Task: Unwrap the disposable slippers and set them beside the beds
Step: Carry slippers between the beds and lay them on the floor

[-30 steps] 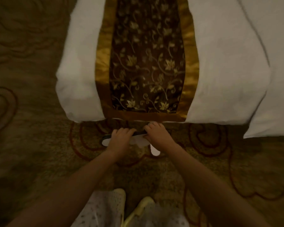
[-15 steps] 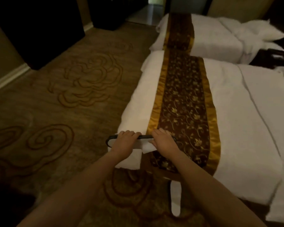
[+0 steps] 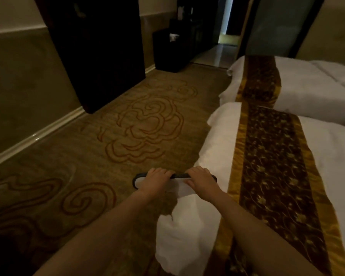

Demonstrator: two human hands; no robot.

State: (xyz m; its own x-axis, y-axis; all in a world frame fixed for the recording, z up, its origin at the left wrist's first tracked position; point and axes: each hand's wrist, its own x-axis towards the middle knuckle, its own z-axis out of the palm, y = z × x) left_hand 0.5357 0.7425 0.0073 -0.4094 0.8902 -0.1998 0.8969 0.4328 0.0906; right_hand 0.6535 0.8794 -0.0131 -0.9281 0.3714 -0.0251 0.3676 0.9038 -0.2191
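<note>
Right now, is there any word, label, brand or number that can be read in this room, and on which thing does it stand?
No text can be read.
The slipper, held by the left hand and right hand, shows no print.
The small pale patch on the dark cabinet is too blurred to read.
The bed runner carries only a floral pattern, no words.

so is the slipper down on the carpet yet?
No, both hands hold the slipper up in the air beside the near bed.

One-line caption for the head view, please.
Both hands, left and right, grip a slipper beside the near bed.
</note>
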